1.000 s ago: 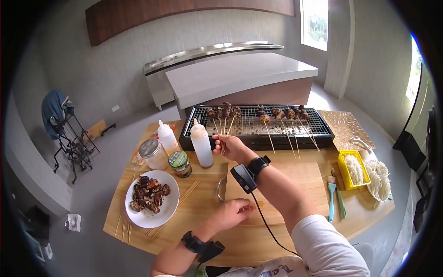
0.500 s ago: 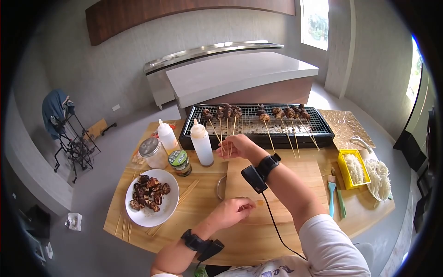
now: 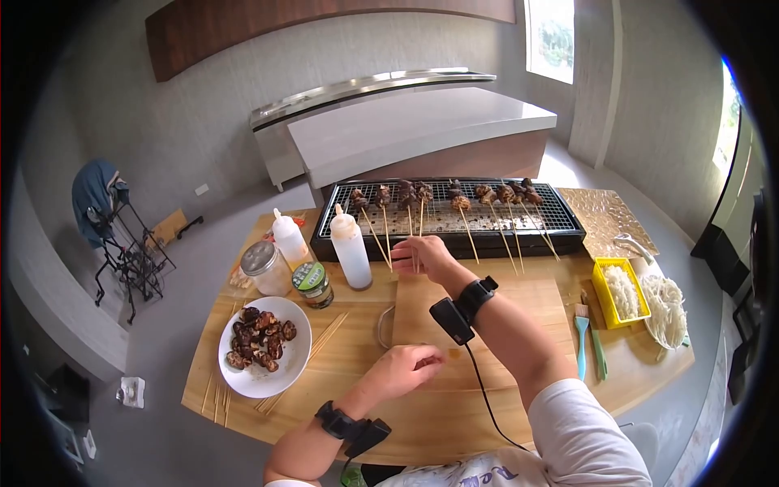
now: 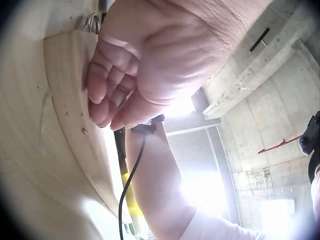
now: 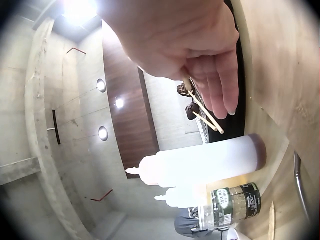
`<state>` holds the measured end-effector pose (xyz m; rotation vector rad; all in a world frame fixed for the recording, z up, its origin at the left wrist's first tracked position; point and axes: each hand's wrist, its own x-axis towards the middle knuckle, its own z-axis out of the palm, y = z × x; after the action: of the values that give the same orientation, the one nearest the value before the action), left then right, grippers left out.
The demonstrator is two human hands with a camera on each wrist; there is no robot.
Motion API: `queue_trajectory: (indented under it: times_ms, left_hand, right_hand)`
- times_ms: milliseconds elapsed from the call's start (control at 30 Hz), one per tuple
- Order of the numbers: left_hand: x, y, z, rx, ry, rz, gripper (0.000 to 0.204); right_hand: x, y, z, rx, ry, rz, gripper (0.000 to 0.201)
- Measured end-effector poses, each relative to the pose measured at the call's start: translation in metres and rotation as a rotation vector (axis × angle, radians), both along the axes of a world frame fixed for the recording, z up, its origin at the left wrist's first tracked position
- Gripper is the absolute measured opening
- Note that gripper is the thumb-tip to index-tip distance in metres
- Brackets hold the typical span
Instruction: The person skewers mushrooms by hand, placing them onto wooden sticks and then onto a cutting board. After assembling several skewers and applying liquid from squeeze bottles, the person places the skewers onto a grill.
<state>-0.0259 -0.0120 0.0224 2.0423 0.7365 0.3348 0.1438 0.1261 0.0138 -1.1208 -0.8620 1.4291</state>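
Observation:
My right hand is at the front edge of the grill, its fingers straight and touching the bamboo sticks of skewers with dark brown browned pieces. In the right wrist view, two skewer sticks jut past its fingers; the thumb is hidden. To its left, two more skewers lie with their sticks over the grill's edge. My left hand rests by the left edge of the wooden cutting board, fingers loosely bent; the left wrist view shows nothing in its fingers.
Two squeeze bottles, a shaker jar and a green-lidded jar stand at left, near a white bowl of brown pieces and loose sticks. At right are a yellow basket, a blue brush and more skewers.
The bunched skewers now lie spread apart on the grill, the left ones out of my right hand. That hand has shifted slightly right and its fingers have straightened. My left hand has barely moved.

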Motion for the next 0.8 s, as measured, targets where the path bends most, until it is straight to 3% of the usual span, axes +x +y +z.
queue_trajectory:
  times_ms: [367,600,667,800]
  left_hand:
    - [-0.001,0.0,-0.001,0.059,-0.031,-0.008,0.018]
    - [-0.001,0.002,-0.006,0.121,-0.063,-0.028,0.022]
    - [-0.001,0.0,-0.001,0.04,-0.031,-0.007,0.018]
    - [-0.001,0.0,-0.002,0.07,-0.041,-0.016,0.018]
  right_hand:
    - [0.014,-0.001,-0.003,-0.091,-0.053,0.172,0.044]
    - [0.017,-0.008,-0.001,-0.056,-0.1,0.038,0.042]
    - [0.015,-0.011,0.0,-0.044,-0.157,0.004,0.041]
    - [0.016,-0.01,-0.004,-0.042,-0.141,0.03,0.041]
